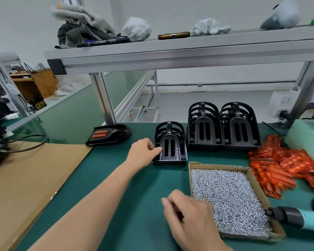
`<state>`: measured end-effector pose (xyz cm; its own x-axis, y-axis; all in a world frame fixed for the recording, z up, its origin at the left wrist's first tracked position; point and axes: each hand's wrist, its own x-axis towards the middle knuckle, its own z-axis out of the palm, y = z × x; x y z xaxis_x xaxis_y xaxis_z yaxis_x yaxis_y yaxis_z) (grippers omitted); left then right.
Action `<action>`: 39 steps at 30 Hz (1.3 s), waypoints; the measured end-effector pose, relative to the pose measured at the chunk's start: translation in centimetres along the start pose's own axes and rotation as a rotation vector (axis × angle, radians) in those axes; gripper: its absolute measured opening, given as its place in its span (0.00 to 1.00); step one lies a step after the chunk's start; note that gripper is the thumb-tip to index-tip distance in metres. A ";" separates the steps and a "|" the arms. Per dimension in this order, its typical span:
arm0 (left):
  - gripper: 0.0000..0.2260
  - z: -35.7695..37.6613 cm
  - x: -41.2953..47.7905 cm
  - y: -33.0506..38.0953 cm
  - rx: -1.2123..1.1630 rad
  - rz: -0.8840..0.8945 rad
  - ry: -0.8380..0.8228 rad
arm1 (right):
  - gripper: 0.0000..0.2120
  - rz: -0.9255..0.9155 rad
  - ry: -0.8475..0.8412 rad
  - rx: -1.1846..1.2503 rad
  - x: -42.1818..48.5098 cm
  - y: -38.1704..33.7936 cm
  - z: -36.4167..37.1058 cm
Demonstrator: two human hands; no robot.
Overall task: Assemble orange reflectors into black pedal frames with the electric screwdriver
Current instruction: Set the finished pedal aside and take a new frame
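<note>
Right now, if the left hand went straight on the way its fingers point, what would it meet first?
The lone black pedal frame, at its left wall. The left hand points right toward it, and its fingertips seem to be at that wall, though actual contact is unclear.

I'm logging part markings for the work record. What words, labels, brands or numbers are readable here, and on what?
No text here is readable.
Black markers on the shelf: print, too blurred.
White power socket: marks, too blurred.
Pedal frame in the left hand: no marking visible.
</note>
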<state>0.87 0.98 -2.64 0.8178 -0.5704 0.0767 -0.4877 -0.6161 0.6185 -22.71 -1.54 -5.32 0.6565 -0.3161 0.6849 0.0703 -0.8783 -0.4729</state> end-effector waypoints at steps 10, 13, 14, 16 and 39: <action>0.05 -0.2 -0.2 1.1 -0.011 -0.030 0.055 | 0.15 0.042 -0.026 0.034 -0.4 0.3 -0.1; 0.07 -0.4 -1.1 1.3 -0.036 0.007 0.152 | 0.15 0.031 -0.012 0.024 -0.3 0.2 -0.1; 0.07 -0.5 -1.5 1.3 -0.080 0.010 0.176 | 0.15 0.029 -0.007 0.023 -0.3 0.2 -0.1; 0.07 -0.9 -2.6 1.2 -0.188 0.003 0.206 | 0.15 0.028 0.001 0.021 -0.4 0.3 0.0; 0.10 -3.9 -18.6 1.9 -0.727 0.189 -0.041 | 0.08 0.461 0.134 0.426 -1.8 -0.2 -6.4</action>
<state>-14.07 12.53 0.22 0.7213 -0.6591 0.2127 -0.2826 0.0003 0.9592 -28.71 -3.04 -2.94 0.5934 -0.6935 0.4087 0.1135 -0.4306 -0.8954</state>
